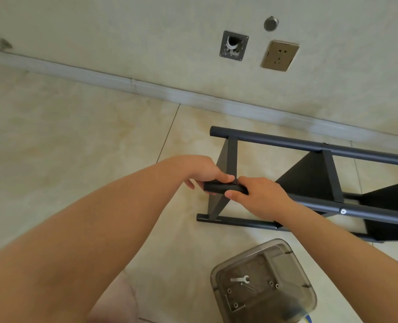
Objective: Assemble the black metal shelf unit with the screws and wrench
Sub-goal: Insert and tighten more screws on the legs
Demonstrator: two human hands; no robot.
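I wrap both my left hand (205, 173) and right hand (256, 194) round the near black tube (223, 188), steadying the shelf frame (310, 173); wrench (240, 279) waits in the tray (307, 297) at five o'clock.

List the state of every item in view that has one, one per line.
Shelf unit: partly assembled, lying on its side on the floor.
Upper front tube: gripped at its end by both hands.
Left hand: fingers curled on the tube end.
Right hand: wrapped round the tube.
Wrench: unused, in the clear container.
Wall socket: nothing plugged in.
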